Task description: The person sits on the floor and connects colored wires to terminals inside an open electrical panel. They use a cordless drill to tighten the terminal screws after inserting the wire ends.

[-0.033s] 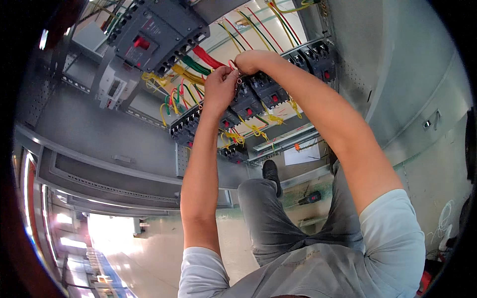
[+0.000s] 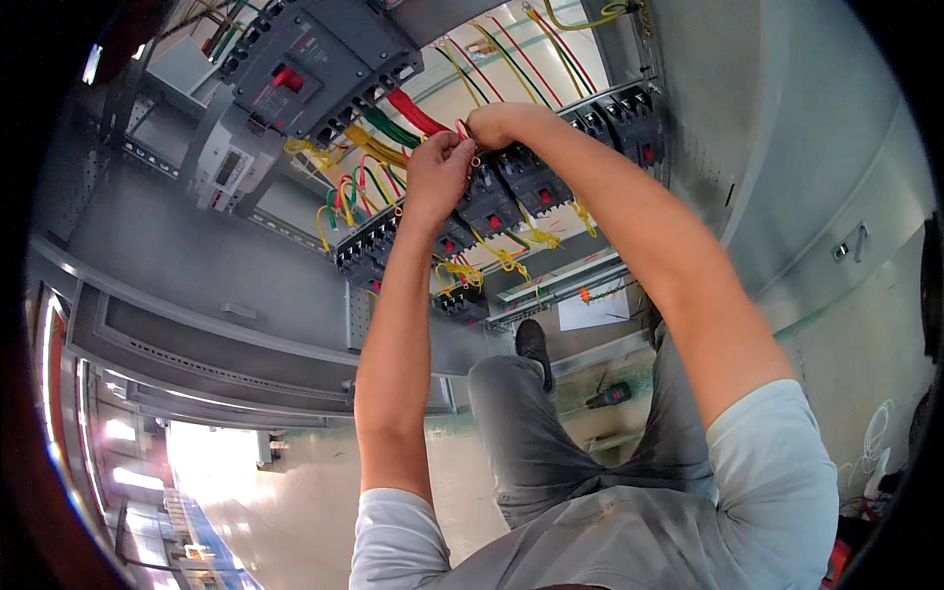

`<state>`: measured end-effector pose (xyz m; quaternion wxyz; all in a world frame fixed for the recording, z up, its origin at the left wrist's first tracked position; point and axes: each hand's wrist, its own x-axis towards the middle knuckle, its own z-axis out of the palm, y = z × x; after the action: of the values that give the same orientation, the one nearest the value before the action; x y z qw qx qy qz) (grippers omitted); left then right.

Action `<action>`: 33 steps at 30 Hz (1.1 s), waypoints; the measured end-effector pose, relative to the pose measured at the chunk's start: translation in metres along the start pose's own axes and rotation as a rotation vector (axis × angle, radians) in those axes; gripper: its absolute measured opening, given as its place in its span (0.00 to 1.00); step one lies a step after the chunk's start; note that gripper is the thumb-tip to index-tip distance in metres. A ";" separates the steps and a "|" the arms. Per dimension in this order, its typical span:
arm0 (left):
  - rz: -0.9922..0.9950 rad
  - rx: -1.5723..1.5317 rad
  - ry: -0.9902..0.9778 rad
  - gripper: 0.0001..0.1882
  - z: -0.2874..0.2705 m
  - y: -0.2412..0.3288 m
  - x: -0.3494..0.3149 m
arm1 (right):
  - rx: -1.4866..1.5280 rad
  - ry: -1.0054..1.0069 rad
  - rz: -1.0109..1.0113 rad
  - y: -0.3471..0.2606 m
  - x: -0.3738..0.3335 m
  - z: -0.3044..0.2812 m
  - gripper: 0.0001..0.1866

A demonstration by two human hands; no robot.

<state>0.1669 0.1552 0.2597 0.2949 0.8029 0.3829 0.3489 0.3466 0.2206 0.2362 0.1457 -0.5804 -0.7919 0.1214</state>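
Note:
Inside a grey cabinet, my left hand (image 2: pixel 438 179) is closed, thumb and fingertips pinching a thin red wire (image 2: pixel 460 127). A small ring terminal (image 2: pixel 476 161) shows beside those fingertips. My right hand (image 2: pixel 498 122) bends in from the right, close against the left fingertips; its fingers curl under, and what they hold is hidden. Both hands are over a row of black circuit breakers (image 2: pixel 538 190) with red switches. Thick red (image 2: pixel 417 112), green and yellow cables run from a large circuit breaker (image 2: pixel 320 74) toward my hands.
A white meter (image 2: pixel 226 169) sits left of the large breaker. Loose yellow wires (image 2: pixel 460 272) hang below the row, and thin coloured wires (image 2: pixel 511 59) cross behind. A paper sheet (image 2: pixel 593 311) lies low in the cabinet. A dark power tool (image 2: pixel 610 395) rests on the floor between my legs.
The whole view has shifted very slightly. Both hands keep the same position and grip.

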 end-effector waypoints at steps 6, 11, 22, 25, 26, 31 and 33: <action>0.057 0.030 0.079 0.12 0.000 -0.012 -0.006 | -0.044 0.067 0.008 0.006 -0.006 0.007 0.16; 0.003 -0.018 0.054 0.13 -0.001 -0.004 -0.011 | 0.054 0.170 0.073 0.000 -0.021 0.011 0.17; -0.263 -0.594 0.043 0.11 -0.003 0.023 -0.005 | 0.107 0.247 0.035 0.003 -0.039 0.008 0.16; -0.335 -0.862 0.091 0.10 0.001 0.023 -0.002 | 0.070 0.278 0.027 -0.006 -0.037 0.010 0.16; -0.308 -0.868 0.083 0.10 0.003 0.021 -0.003 | 0.087 0.279 0.013 -0.004 -0.037 0.010 0.16; -0.209 -0.608 0.038 0.10 0.003 0.018 -0.018 | 0.262 0.404 -0.073 0.004 -0.043 0.012 0.19; -0.186 -0.502 0.008 0.11 0.000 0.015 -0.026 | 0.328 0.434 -0.096 -0.003 -0.047 0.011 0.21</action>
<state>0.1612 0.1254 0.2619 0.5141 0.6645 0.3579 0.4076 0.3536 0.1745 0.2231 0.4094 -0.5235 -0.7385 0.1140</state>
